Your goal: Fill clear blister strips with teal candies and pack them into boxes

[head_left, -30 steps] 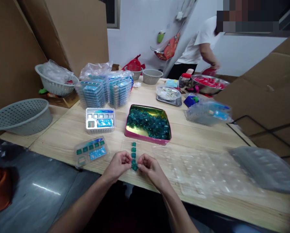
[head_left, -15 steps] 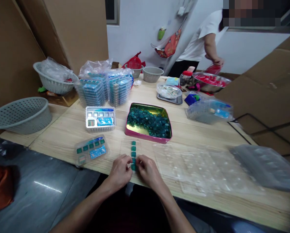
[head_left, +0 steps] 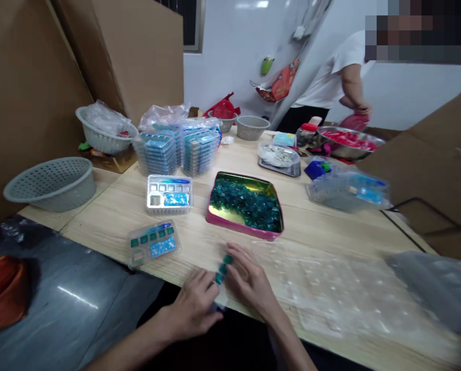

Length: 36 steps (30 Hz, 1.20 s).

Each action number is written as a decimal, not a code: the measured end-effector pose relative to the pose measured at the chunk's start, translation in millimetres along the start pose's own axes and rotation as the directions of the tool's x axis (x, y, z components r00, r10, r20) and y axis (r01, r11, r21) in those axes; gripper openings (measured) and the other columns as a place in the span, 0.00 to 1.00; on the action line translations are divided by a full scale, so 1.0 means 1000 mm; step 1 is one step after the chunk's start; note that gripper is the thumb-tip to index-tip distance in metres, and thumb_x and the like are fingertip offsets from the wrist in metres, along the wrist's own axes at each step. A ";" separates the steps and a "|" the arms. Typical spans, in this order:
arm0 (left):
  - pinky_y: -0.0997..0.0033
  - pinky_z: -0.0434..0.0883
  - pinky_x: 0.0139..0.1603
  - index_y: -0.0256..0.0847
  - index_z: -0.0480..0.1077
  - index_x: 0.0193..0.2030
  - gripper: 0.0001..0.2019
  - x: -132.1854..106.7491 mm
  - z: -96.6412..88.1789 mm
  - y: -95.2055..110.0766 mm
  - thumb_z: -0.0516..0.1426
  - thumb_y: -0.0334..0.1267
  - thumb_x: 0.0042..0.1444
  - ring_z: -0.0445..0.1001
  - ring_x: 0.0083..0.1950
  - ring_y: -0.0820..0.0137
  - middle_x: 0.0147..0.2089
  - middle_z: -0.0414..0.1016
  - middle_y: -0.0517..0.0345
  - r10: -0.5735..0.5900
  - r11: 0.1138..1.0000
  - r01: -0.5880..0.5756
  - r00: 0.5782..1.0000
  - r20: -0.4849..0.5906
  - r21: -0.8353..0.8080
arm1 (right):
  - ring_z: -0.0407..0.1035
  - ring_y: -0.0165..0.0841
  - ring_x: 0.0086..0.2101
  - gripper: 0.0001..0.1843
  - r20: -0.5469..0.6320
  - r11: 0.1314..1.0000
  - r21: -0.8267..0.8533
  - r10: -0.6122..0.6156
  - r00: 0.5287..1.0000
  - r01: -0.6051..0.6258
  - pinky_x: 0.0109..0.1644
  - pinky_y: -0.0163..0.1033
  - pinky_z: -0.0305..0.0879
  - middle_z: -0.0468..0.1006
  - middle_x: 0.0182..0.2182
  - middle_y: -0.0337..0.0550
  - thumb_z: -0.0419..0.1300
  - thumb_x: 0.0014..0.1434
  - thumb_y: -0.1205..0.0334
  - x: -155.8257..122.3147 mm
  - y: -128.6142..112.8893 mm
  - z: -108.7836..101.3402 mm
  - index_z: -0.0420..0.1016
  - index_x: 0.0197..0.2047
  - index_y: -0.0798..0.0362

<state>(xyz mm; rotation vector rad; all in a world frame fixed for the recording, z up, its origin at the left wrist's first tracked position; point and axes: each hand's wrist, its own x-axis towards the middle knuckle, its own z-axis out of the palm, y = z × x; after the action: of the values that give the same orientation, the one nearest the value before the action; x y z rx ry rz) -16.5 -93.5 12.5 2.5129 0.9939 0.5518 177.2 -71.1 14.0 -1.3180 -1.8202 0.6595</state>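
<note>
At the counter's (head_left: 302,226) near edge, L hand (head_left: 197,299) and R hand (head_left: 251,281) flank a slanted row of green pieces (head_left: 222,269). Hands: apart from each other, w/ the row btwn them; L at its near end, R along its right side. Whether either is clamped on anything: can't tell (blur).

Directly beyond: pink-walled tin (head_left: 240,231), gold interior, part-filled w/ loose green chunks (head_left: 253,206). L of tin: upper tray (head_left: 168,209) w/ blue pen & blue block. Nearer the edge: lower tray (head_left: 147,251) w/ 5 green pcs., pen & blue block.

R of R hand: clear plastic trays (head_left: 342,293), laid flat. Rear L: stacked packs (head_left: 158,154), 2 columns. Far L: oval basket (head_left: 56,190). Rear R: co-worker (head_left: 330,77), white shirt, beside metal bowl (head_left: 359,153) w/ red items.
</note>
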 end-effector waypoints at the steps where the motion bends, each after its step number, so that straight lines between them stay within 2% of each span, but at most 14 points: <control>1: 0.56 0.68 0.46 0.37 0.67 0.41 0.10 -0.009 -0.002 0.000 0.57 0.34 0.51 0.66 0.45 0.58 0.46 0.69 0.45 0.029 0.999 -0.029 0.999 0.024 0.027 | 0.61 0.45 0.56 0.20 0.053 1.000 -0.013 -0.020 0.998 0.020 0.59 0.54 0.58 0.71 0.54 0.51 0.58 0.57 0.59 -0.002 0.002 -0.002 0.72 0.53 0.48; 4: 0.58 0.69 0.42 0.35 0.67 0.41 0.10 -0.034 -0.008 -0.004 0.52 0.26 0.51 0.68 0.41 0.61 0.40 0.71 0.45 0.097 0.992 -0.096 0.995 -0.011 0.080 | 0.60 0.48 0.58 0.30 0.235 0.998 -0.038 -0.045 0.971 0.055 0.60 0.57 0.56 0.69 0.56 0.50 0.64 0.52 0.53 -0.018 0.009 -0.004 0.67 0.59 0.44; 6: 0.62 0.70 0.41 0.34 0.68 0.42 0.12 -0.045 -0.014 -0.011 0.50 0.23 0.52 0.69 0.39 0.63 0.37 0.72 0.46 0.089 0.995 -0.084 0.989 -0.117 0.047 | 0.58 0.52 0.58 0.41 0.310 0.995 -0.031 -0.080 0.947 0.095 0.60 0.58 0.56 0.67 0.58 0.49 0.69 0.45 0.49 -0.032 0.015 -0.003 0.62 0.62 0.42; 8: 0.65 0.71 0.43 0.36 0.68 0.46 0.15 -0.047 -0.023 -0.019 0.50 0.23 0.53 0.71 0.42 0.64 0.40 0.74 0.46 0.025 0.999 -0.034 0.970 -0.243 -0.036 | 0.58 0.53 0.58 0.49 0.314 0.993 -0.012 -0.111 0.943 0.121 0.60 0.57 0.58 0.65 0.59 0.49 0.71 0.40 0.49 -0.041 0.021 0.000 0.57 0.64 0.40; 9: 0.66 0.71 0.44 0.37 0.69 0.48 0.16 -0.046 -0.029 -0.023 0.50 0.23 0.53 0.72 0.43 0.65 0.42 0.74 0.46 -0.015 0.996 -0.010 0.955 -0.295 -0.083 | 0.60 0.52 0.58 0.47 0.287 0.992 0.001 -0.120 0.950 0.125 0.59 0.56 0.60 0.67 0.58 0.48 0.71 0.42 0.50 -0.041 0.023 0.002 0.57 0.64 0.40; 11: 0.69 0.72 0.46 0.39 0.70 0.48 0.18 -0.039 -0.042 -0.032 0.51 0.23 0.53 0.74 0.45 0.66 0.44 0.76 0.48 -0.085 0.986 0.026 0.924 -0.373 -0.162 | 0.66 0.49 0.54 0.33 0.198 0.992 0.046 -0.128 0.972 0.122 0.58 0.53 0.63 0.73 0.53 0.47 0.66 0.50 0.55 -0.034 0.024 0.007 0.65 0.60 0.39; 13: 0.69 0.73 0.46 0.41 0.73 0.46 0.17 -0.028 -0.058 -0.042 0.54 0.24 0.51 0.76 0.45 0.66 0.43 0.77 0.49 -0.146 0.975 0.060 0.897 -0.417 -0.213 | 0.71 0.46 0.48 0.18 0.095 0.991 0.112 -0.085 0.992 0.074 0.54 0.50 0.67 0.78 0.46 0.46 0.61 0.55 0.58 -0.014 0.019 0.012 0.74 0.50 0.41; 15: 0.68 0.73 0.46 0.41 0.75 0.43 0.14 -0.014 -0.077 -0.054 0.57 0.26 0.49 0.76 0.43 0.65 0.41 0.79 0.51 -0.228 0.960 0.119 0.861 -0.454 -0.255 | 0.73 0.46 0.44 0.12 0.027 0.980 0.198 0.006 1.000 -0.011 0.50 0.48 0.70 0.80 0.42 0.48 0.61 0.54 0.57 0.015 0.007 0.015 0.78 0.43 0.45; 18: 0.69 0.74 0.41 0.39 0.75 0.42 0.13 0.011 -0.111 -0.075 0.59 0.30 0.48 0.77 0.38 0.66 0.36 0.79 0.54 -0.391 0.906 0.220 0.763 -0.516 -0.361 | 0.74 0.44 0.40 0.16 -0.005 0.907 0.409 0.112 0.994 -0.100 0.43 0.45 0.71 0.80 0.38 0.49 0.65 0.50 0.53 0.071 -0.017 0.021 0.76 0.42 0.50; 21: 0.73 0.73 0.35 0.37 0.74 0.40 0.11 0.039 -0.140 -0.100 0.58 0.33 0.48 0.76 0.33 0.69 0.32 0.78 0.56 -0.480 0.869 0.263 0.655 -0.584 -0.420 | 0.74 0.38 0.31 0.17 -0.059 0.771 0.631 0.160 0.985 -0.087 0.36 0.41 0.69 0.79 0.29 0.44 0.66 0.48 0.50 0.131 -0.031 0.033 0.73 0.37 0.52; 24: 0.74 0.70 0.32 0.35 0.74 0.38 0.10 0.063 -0.158 -0.125 0.58 0.34 0.48 0.73 0.29 0.72 0.31 0.76 0.57 -0.493 0.868 0.384 0.585 -0.644 -0.316 | 0.70 0.34 0.28 0.18 -0.149 0.761 0.644 0.216 0.965 -0.071 0.35 0.39 0.66 0.75 0.24 0.41 0.67 0.42 0.49 0.183 -0.029 0.050 0.73 0.29 0.55; 26: 0.73 0.69 0.34 0.35 0.74 0.39 0.11 0.074 -0.162 -0.137 0.59 0.34 0.48 0.72 0.29 0.72 0.34 0.75 0.56 -0.454 0.858 0.486 0.569 -0.686 -0.164 | 0.68 0.34 0.28 0.19 -0.175 0.785 0.612 0.252 0.952 -0.095 0.33 0.38 0.63 0.74 0.24 0.41 0.67 0.39 0.48 0.207 -0.022 0.061 0.73 0.26 0.55; 30: 0.70 0.68 0.39 0.36 0.75 0.40 0.11 0.081 -0.162 -0.148 0.57 0.35 0.51 0.71 0.33 0.70 0.36 0.73 0.55 -0.401 0.811 0.584 0.581 -0.709 0.020 | 0.65 0.33 0.25 0.19 -0.148 0.785 0.597 0.311 0.939 -0.166 0.28 0.36 0.61 0.72 0.21 0.39 0.67 0.37 0.47 0.226 -0.009 0.077 0.70 0.23 0.55; 36: 0.71 0.65 0.38 0.36 0.75 0.38 0.10 0.078 -0.157 -0.153 0.57 0.37 0.51 0.70 0.32 0.69 0.34 0.74 0.55 -0.489 0.753 0.657 0.512 -0.707 -0.045 | 0.66 0.32 0.24 0.19 -0.029 0.761 0.588 0.358 0.933 -0.273 0.26 0.35 0.60 0.74 0.23 0.41 0.67 0.38 0.49 0.224 -0.009 0.079 0.75 0.27 0.57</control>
<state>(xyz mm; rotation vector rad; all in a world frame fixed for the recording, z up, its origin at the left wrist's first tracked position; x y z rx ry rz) -125.9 96.4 89.6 1.8985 2.1846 1.2350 71.3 139.8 40.8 -1.2107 -1.1405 1.1668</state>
